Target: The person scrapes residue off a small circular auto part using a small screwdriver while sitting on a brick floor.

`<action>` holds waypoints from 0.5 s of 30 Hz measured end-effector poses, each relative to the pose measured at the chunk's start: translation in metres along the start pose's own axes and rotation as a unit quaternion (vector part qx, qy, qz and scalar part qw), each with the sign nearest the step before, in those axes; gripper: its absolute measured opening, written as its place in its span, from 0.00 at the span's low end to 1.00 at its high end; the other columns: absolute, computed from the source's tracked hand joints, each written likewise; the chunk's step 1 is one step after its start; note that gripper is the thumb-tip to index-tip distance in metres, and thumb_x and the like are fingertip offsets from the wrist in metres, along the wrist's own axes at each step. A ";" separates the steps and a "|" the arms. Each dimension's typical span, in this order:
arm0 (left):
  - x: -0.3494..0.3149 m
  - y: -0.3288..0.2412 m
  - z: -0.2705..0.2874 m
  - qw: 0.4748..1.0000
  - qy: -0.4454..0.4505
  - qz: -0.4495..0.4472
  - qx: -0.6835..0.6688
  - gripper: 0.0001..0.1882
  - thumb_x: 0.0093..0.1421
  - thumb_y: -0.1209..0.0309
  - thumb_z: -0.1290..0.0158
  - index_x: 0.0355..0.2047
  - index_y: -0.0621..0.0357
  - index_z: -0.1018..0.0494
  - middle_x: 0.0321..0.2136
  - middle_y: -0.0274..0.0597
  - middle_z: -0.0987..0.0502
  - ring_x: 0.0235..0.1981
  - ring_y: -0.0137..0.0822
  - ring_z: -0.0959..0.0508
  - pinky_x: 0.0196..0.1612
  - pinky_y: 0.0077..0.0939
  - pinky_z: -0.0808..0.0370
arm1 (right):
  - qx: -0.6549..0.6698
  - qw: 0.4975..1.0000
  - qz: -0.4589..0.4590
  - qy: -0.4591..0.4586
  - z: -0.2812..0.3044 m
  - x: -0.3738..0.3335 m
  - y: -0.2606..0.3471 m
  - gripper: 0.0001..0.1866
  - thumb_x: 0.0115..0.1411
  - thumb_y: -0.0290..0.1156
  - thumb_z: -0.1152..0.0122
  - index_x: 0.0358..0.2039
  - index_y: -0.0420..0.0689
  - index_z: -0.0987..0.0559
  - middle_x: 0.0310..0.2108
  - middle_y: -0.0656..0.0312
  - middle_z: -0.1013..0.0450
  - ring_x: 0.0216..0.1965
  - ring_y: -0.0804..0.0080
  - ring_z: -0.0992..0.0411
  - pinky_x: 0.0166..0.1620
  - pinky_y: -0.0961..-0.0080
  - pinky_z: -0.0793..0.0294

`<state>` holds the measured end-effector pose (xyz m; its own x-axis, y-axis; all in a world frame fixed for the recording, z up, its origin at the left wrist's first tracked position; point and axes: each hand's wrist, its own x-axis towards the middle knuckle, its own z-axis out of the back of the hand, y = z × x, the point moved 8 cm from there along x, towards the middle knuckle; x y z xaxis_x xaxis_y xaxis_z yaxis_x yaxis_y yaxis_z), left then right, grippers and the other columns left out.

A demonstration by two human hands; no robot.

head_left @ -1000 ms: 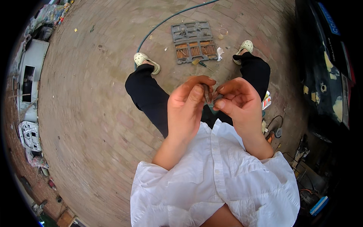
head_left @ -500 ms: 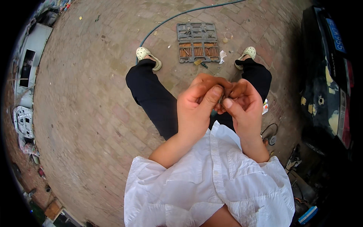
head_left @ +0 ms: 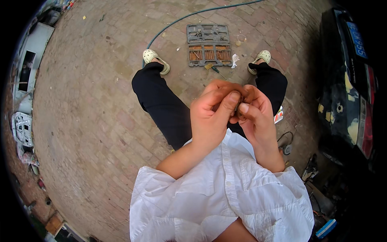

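My left hand [head_left: 211, 111] and my right hand [head_left: 259, 111] meet in front of my lap, fingers curled in and thumbs almost touching. Between the thumbs and fingertips they pinch a small dark piece [head_left: 240, 108], mostly covered, so its kind cannot be made out. Beyond the hands, on the bricks between my feet, lies an opened grey tool case [head_left: 208, 43] with rusty-brown bits or sockets in its near half. A screwdriver [head_left: 215, 69] with a dark green handle rests at its near edge, beside a small yellowish piece [head_left: 208, 65].
A blue-green hose [head_left: 177, 21] curves over the brick paving behind the case. White crumpled paper [head_left: 235, 60] lies right of it. A dark, patched car [head_left: 348, 97] stands at the right. Nearer, a round tool with a cord [head_left: 287, 149] lies on the ground. White vehicle parts [head_left: 23, 129] line the left.
Both hands stay pinched together on the small piece, with slight shifts of the thumbs and fingers. The whole view has moved a little; the things on the ground lie as before.
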<state>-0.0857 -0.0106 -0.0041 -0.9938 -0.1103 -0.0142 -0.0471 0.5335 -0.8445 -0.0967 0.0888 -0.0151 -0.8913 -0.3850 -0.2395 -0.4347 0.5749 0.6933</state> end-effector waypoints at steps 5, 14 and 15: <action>0.002 -0.001 -0.001 1.000 -0.002 -0.004 0.004 0.09 0.61 0.73 0.53 0.29 0.69 0.28 0.35 0.41 0.29 0.32 0.25 0.30 0.35 0.18 0.32 | 0.029 1.000 -0.003 0.009 0.002 0.002 -0.003 0.08 0.53 0.18 0.46 0.25 0.40 0.36 0.27 0.61 0.33 0.30 0.73 0.26 0.34 0.73 0.18; 0.003 0.004 0.002 0.999 -0.019 0.026 -0.031 0.09 0.61 0.74 0.53 0.29 0.69 0.29 0.35 0.41 0.28 0.31 0.25 0.30 0.34 0.16 0.33 | 0.095 0.995 -0.022 0.008 0.002 0.003 -0.012 0.06 0.54 0.18 0.48 0.26 0.39 0.35 0.28 0.62 0.34 0.31 0.74 0.26 0.37 0.72 0.19; 0.002 0.002 0.000 1.000 -0.018 0.011 -0.023 0.09 0.61 0.74 0.54 0.29 0.69 0.29 0.35 0.41 0.28 0.31 0.25 0.30 0.34 0.16 0.33 | 0.084 0.996 -0.020 0.014 0.002 0.003 -0.011 0.05 0.55 0.18 0.48 0.26 0.39 0.35 0.28 0.62 0.34 0.32 0.74 0.26 0.37 0.72 0.19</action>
<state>-0.0880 -0.0099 -0.0061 -0.9905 -0.1277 -0.0515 -0.0314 0.5742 -0.8181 -0.0945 0.0828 -0.0247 -0.8698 -0.4290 -0.2437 -0.4874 0.6704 0.5594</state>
